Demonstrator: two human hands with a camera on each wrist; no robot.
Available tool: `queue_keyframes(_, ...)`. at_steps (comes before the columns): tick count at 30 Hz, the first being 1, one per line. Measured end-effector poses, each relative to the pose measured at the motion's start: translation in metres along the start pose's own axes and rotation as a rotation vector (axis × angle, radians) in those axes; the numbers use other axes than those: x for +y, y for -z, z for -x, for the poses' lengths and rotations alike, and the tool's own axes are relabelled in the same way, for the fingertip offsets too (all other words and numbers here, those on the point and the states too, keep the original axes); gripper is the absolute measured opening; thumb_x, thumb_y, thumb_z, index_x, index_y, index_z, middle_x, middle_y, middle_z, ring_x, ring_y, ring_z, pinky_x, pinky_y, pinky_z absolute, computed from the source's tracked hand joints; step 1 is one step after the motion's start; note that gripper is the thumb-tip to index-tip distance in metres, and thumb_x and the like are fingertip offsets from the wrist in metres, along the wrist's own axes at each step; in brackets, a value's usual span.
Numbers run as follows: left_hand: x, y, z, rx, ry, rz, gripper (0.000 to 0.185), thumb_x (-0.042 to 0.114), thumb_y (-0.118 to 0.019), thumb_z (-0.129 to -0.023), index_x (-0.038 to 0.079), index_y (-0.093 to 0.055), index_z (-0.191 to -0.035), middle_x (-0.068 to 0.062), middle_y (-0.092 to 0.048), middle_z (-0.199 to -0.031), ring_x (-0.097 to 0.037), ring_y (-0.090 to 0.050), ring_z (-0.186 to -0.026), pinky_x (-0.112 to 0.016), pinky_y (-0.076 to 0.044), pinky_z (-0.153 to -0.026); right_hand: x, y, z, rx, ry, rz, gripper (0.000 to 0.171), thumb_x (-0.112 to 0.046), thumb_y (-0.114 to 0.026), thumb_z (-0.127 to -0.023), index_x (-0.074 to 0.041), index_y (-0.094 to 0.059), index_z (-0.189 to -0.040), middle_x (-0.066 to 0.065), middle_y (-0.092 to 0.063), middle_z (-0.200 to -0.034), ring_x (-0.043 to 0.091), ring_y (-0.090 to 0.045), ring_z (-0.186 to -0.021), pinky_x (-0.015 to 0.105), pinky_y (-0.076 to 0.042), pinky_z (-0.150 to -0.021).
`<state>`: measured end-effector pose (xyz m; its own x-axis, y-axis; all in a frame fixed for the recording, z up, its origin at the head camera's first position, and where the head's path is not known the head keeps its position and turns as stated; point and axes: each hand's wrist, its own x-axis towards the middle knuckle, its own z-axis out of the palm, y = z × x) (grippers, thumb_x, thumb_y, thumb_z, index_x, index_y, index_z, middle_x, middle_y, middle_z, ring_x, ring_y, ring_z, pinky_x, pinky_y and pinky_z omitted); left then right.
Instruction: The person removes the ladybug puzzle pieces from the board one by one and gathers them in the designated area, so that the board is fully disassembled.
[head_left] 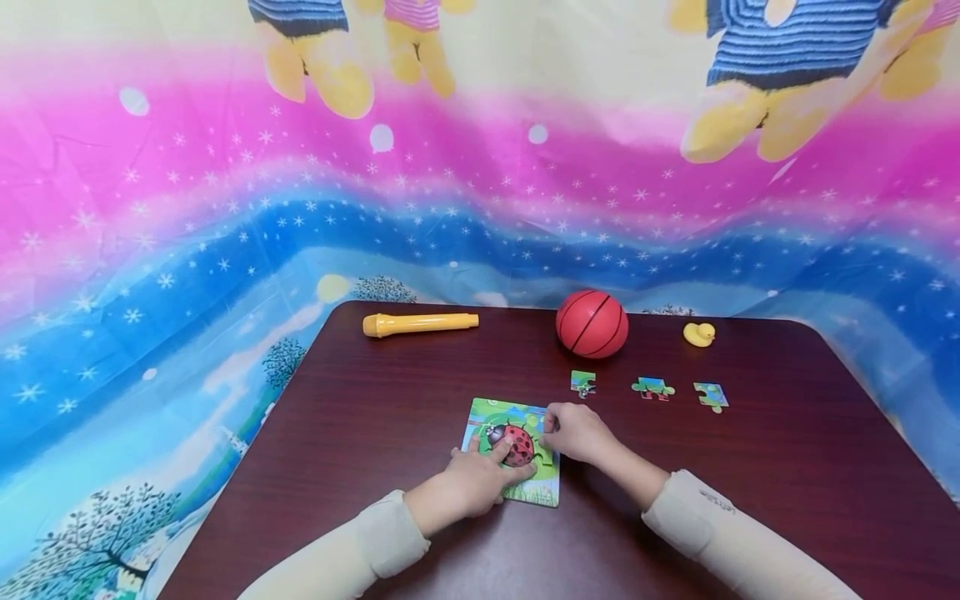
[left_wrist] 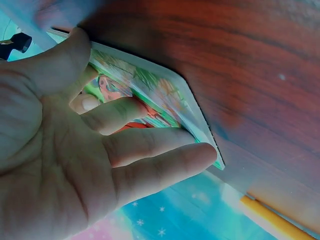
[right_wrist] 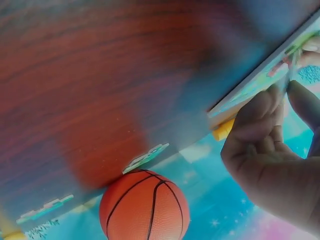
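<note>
A jigsaw puzzle board (head_left: 542,493) with a ladybug picture (head_left: 517,446) lies flat on the table. My left hand (head_left: 476,483) rests on its lower left part, fingers spread over the ladybug. In the left wrist view the fingers of the left hand (left_wrist: 75,145) stretch straight across the board (left_wrist: 165,82). At the upper right of the board is my right hand (head_left: 581,432), fingers curled. The right wrist view shows this hand (right_wrist: 275,140) pinching a thin puzzle piece (right_wrist: 293,67) edge-on between thumb and fingers, close over the board; its printed face is mostly hidden.
Three loose puzzle pieces lie right of the board: a left one (head_left: 582,383), a middle one (head_left: 653,388) and a right one (head_left: 710,396). Behind stand a red basketball (head_left: 592,324), a yellow toy microphone (head_left: 420,324) and a yellow rubber duck (head_left: 699,335). A printed curtain (head_left: 465,192) hangs beyond the table.
</note>
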<state>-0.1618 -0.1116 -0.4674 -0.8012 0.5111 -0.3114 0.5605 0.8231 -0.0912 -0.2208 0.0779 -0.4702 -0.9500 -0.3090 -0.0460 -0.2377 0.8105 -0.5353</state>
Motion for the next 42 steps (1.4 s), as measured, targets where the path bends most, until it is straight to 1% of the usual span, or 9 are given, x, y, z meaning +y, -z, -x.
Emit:
queue_keyframes(4, 0.002, 0.000, 0.000, -0.011, -0.001, -0.007, 0.063, 0.037, -0.060, -0.089, 0.058, -0.027, -0.139, 0.004, -0.027, -0.154, -0.045, -0.037, -0.129, -0.059, -0.046, -0.086, 0.004, 0.003, -0.001, -0.039, -0.026, -0.142, 0.020, -0.013, -0.077, -0.074, -0.012, -0.058, -0.071, -0.003, -0.055, -0.062, 0.011, -0.050, -0.057, 0.026, -0.042, -0.054)
queue_keyframes(7, 0.003, 0.000, -0.001, -0.016, -0.003, -0.010, 0.064, 0.038, -0.060, -0.089, 0.058, -0.027, -0.139, 0.004, -0.027, -0.154, -0.045, -0.037, -0.130, -0.059, -0.046, -0.086, 0.007, 0.005, -0.001, -0.062, -0.073, -0.238, 0.016, -0.013, -0.077, -0.075, -0.010, -0.062, -0.074, -0.003, -0.058, -0.064, 0.012, -0.052, -0.059, 0.027, -0.044, -0.055)
queue_keyframes(13, 0.003, 0.000, -0.001, -0.025, -0.002, -0.005, 0.064, 0.038, -0.060, -0.089, 0.059, -0.026, -0.139, 0.004, -0.026, -0.154, -0.044, -0.036, -0.131, -0.058, -0.046, -0.088, 0.015, 0.011, -0.001, -0.103, -0.107, -0.481, 0.009, -0.010, -0.071, -0.081, -0.004, -0.065, -0.083, 0.003, -0.060, -0.073, 0.017, -0.054, -0.067, 0.033, -0.047, -0.062)
queue_keyframes(17, 0.004, 0.000, -0.001, -0.021, -0.005, -0.008, 0.063, 0.039, -0.060, -0.089, 0.059, -0.027, -0.139, 0.005, -0.027, -0.154, -0.044, -0.037, -0.130, -0.058, -0.046, -0.087, 0.022, 0.020, 0.000, -0.111, -0.129, -0.568, 0.012, -0.012, -0.068, -0.085, -0.002, -0.065, -0.091, 0.004, -0.059, -0.077, 0.019, -0.054, -0.071, 0.036, -0.048, -0.066)
queue_keyframes(21, 0.003, -0.001, -0.001, -0.021, -0.008, -0.005, 0.063, 0.038, -0.060, -0.089, 0.059, -0.027, -0.139, 0.004, -0.027, -0.154, -0.045, -0.037, -0.130, -0.058, -0.045, -0.087, 0.030, 0.034, 0.001, -0.107, -0.146, -0.580, 0.018, -0.015, -0.066, -0.087, 0.000, -0.065, -0.097, 0.005, -0.059, -0.082, 0.020, -0.055, -0.075, 0.039, -0.049, -0.071)
queue_keyframes(24, 0.002, -0.001, 0.001, -0.016, -0.014, -0.003, 0.063, 0.038, -0.061, -0.089, 0.058, -0.027, -0.139, 0.004, -0.028, -0.153, -0.045, -0.038, -0.130, -0.058, -0.046, -0.087, 0.036, 0.048, 0.004, -0.108, -0.155, -0.586, 0.020, -0.015, -0.065, -0.088, 0.001, -0.063, -0.100, 0.006, -0.059, -0.086, 0.024, -0.056, -0.080, 0.041, -0.049, -0.076)
queue_keyframes(29, 0.002, 0.000, 0.003, -0.011, -0.014, 0.001, 0.064, 0.036, -0.062, -0.088, 0.057, -0.029, -0.139, 0.003, -0.029, -0.153, -0.045, -0.038, -0.129, -0.058, -0.045, -0.088, 0.052, 0.068, 0.009, -0.117, -0.159, -0.591, 0.021, -0.015, -0.062, -0.091, 0.002, -0.060, -0.104, 0.006, -0.057, -0.087, 0.029, -0.055, -0.086, 0.041, -0.048, -0.078)
queue_keyframes(36, 0.003, -0.001, 0.005, -0.014, -0.010, 0.016, 0.064, 0.035, -0.061, -0.089, 0.057, -0.028, -0.140, 0.003, -0.028, -0.153, -0.045, -0.037, -0.130, -0.058, -0.044, -0.089, 0.079, 0.091, 0.018, -0.078, -0.214, -0.495, 0.023, -0.016, -0.059, -0.092, 0.002, -0.061, -0.107, 0.006, -0.057, -0.090, 0.025, -0.053, -0.084, 0.041, -0.047, -0.079)
queue_keyframes(42, 0.002, -0.001, 0.006, -0.019, -0.004, 0.027, 0.064, 0.035, -0.060, -0.090, 0.056, -0.027, -0.140, 0.002, -0.027, -0.154, -0.045, -0.035, -0.131, -0.058, -0.044, -0.091, 0.115, 0.106, 0.027, -0.042, -0.235, -0.404, 0.025, -0.013, -0.056, -0.093, 0.007, -0.060, -0.108, 0.010, -0.059, -0.094, 0.024, -0.053, -0.084, 0.040, -0.048, -0.077)
